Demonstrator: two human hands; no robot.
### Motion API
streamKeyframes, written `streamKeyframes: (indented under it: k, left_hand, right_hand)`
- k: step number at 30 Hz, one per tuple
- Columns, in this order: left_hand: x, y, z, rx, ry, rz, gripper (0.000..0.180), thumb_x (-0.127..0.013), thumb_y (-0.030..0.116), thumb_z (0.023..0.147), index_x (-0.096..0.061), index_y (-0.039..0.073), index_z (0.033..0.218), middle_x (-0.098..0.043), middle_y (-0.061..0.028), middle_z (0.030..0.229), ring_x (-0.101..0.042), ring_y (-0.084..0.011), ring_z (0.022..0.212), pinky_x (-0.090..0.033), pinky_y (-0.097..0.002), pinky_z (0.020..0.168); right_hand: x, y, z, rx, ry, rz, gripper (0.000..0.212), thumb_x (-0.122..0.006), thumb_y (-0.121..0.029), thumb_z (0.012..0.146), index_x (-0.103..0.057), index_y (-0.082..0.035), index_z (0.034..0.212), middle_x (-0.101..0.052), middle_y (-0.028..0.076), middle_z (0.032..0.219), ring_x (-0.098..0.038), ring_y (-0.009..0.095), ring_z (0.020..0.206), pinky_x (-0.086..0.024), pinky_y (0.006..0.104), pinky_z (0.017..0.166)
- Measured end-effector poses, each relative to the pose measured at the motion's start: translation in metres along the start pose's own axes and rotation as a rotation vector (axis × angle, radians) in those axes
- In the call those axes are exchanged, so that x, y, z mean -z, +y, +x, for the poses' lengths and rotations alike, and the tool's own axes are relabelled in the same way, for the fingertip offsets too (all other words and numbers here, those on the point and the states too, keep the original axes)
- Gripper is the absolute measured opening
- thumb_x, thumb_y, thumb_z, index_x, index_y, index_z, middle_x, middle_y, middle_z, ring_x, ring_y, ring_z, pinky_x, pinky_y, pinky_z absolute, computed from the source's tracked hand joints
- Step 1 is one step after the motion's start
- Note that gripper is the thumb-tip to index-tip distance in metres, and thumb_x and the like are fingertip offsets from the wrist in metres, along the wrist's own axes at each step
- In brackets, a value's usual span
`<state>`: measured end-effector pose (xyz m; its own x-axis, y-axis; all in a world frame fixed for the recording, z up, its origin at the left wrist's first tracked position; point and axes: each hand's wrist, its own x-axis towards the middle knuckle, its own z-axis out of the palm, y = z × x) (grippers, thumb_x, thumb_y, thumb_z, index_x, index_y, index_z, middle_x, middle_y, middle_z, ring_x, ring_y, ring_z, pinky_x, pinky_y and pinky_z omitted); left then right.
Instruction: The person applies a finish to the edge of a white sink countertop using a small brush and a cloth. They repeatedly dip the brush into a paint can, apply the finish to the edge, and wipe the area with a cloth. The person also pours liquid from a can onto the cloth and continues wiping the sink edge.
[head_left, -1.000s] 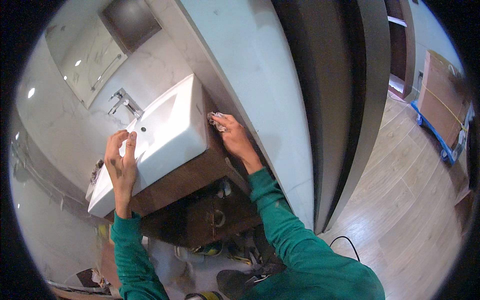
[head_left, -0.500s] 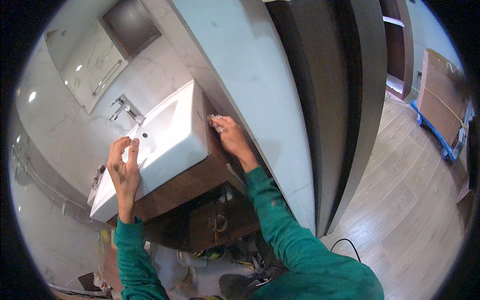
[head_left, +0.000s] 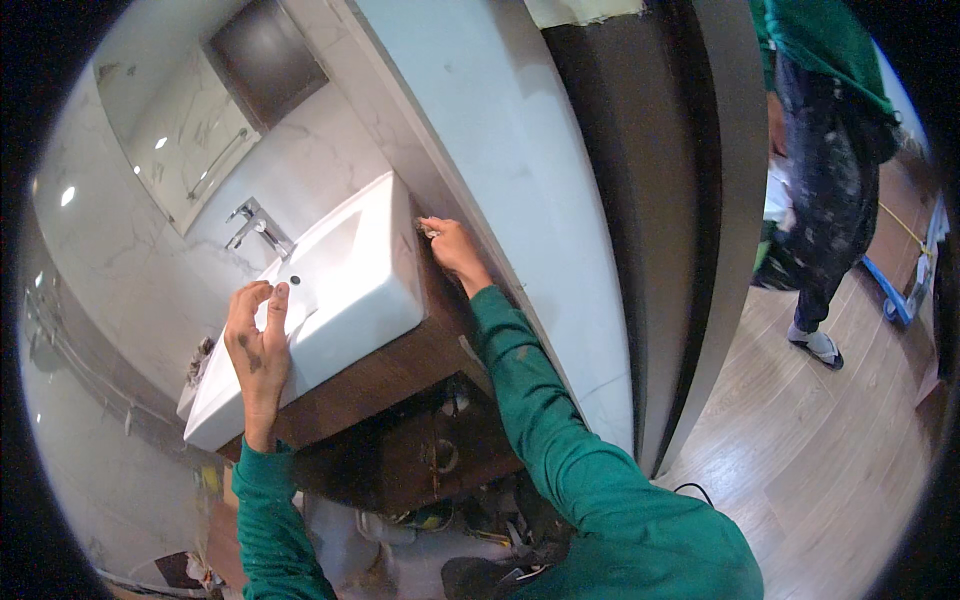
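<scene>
Green sleeves [head_left: 530,375] come in from the near edge, one to each arm. Just beyond them, a brown cabinet [head_left: 365,408] carries a white basin [head_left: 345,335], whose long axis runs from near left toward far right. The left hand [head_left: 258,345] is upright at the basin's front edge, its back darkly smudged; the thumb is apart from the curled fingers, and nothing shows between them. Whether this hand rests on the rim I cannot tell.

Farther right, the right hand [head_left: 458,252] reaches into the narrow space between the basin's right end and the pale panel [head_left: 500,190]. Its fingers are closed on a small crumpled wad [head_left: 431,233], mostly covered by them. The basin's side face lies just left of these fingers and stretches near to far, roughly along the hand's reach; the right hand is clearly the nearer one to that face. Contact between wad and surface is too small to make out.

Behind the basin's hollow rises a chrome faucet [head_left: 262,232], and past it a mirror [head_left: 175,150] is on the marbled wall. Far right, beyond the panel, another person [head_left: 825,180] in dark, pale-spotted trousers stands on the wooden floor [head_left: 785,410].
</scene>
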<state>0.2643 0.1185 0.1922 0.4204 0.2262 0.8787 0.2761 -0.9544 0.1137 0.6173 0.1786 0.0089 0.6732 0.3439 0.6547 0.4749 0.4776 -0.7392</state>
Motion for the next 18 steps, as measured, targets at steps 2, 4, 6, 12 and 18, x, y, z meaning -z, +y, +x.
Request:
streamKeyframes:
  k: [2,4,6,12,18]
  left_hand:
    - [0.000,0.001,0.000,-0.003,0.006,0.005,0.038,-0.065,0.033,0.096,-0.069,-0.005,0.097,-0.068,-0.0198,0.107,-0.065,-0.0311,0.101,-0.049,-0.0394,0.090]
    - [-0.001,0.002,0.001,-0.004,0.015,0.002,0.037,-0.064,0.032,0.096,-0.069,-0.005,0.096,-0.068,-0.0201,0.108,-0.065,-0.0315,0.100,-0.049,-0.0394,0.090]
    - [0.000,0.002,-0.001,-0.021,0.029,0.015,0.037,-0.064,0.031,0.096,-0.069,-0.006,0.096,-0.068,-0.0201,0.108,-0.066,-0.0317,0.100,-0.049,-0.0395,0.090]
    - [-0.001,0.002,-0.002,-0.025,0.029,0.018,0.037,-0.064,0.031,0.096,-0.068,-0.006,0.097,-0.068,-0.0196,0.108,-0.066,-0.0318,0.100,-0.049,-0.0398,0.089]
    - [-0.001,0.003,-0.002,-0.035,0.029,0.021,0.041,-0.063,0.035,0.096,-0.068,-0.006,0.096,-0.068,-0.0199,0.107,-0.066,-0.0320,0.099,-0.049,-0.0400,0.088]
  right_hand:
    - [-0.005,0.005,0.014,-0.067,-0.035,0.099,0.050,-0.042,0.006,0.081,-0.065,-0.001,0.125,-0.062,0.024,0.130,-0.058,0.033,0.124,-0.041,0.0352,0.107]
    - [-0.009,0.005,0.021,-0.110,0.000,0.049,0.050,-0.042,0.007,0.081,-0.066,-0.001,0.125,-0.065,0.023,0.124,-0.061,0.034,0.120,-0.043,0.0355,0.105]
    - [-0.007,0.002,0.014,-0.073,0.016,-0.024,0.051,-0.042,0.007,0.080,-0.066,-0.002,0.125,-0.067,0.023,0.121,-0.062,0.034,0.117,-0.044,0.0360,0.104]
    - [0.017,-0.013,-0.049,0.057,-0.014,-0.048,0.053,-0.044,0.007,0.078,-0.066,-0.003,0.125,-0.064,0.024,0.123,-0.059,0.036,0.118,-0.043,0.0375,0.104]
    - [0.007,-0.009,-0.013,-0.007,0.001,-0.076,0.050,-0.044,0.004,0.080,-0.066,-0.002,0.125,-0.064,0.023,0.126,-0.059,0.034,0.121,-0.043,0.0356,0.104]
